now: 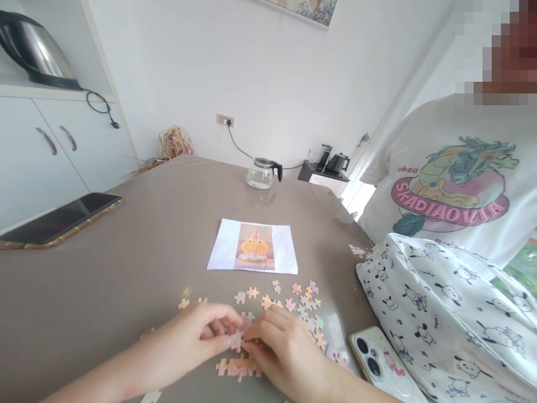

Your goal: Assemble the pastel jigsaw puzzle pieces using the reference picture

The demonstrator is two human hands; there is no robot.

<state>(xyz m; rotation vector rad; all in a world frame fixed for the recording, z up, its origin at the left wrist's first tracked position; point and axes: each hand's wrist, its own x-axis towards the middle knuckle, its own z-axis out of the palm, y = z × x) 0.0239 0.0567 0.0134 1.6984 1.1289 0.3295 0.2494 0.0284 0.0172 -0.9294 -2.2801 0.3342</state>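
Left hand (pixel 191 336) and right hand (pixel 283 350) pinched one piece (pixel 236 339) at bottom centre; loose pieces (pixel 304 305) above, picture sheet (pixel 253 253) mid-frame, phone (pixel 384 364) lower right

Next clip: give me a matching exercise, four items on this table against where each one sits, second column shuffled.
Items:
1. glass jug
2. reference picture
3. white phone
4. dark tablet

Places:
A. left edge of the table
B. far side, near the wall
C. middle, beyond the loose puzzle pieces
D. near right, beside the patterned bag

Pairs: 1-B, 2-C, 3-D, 4-A
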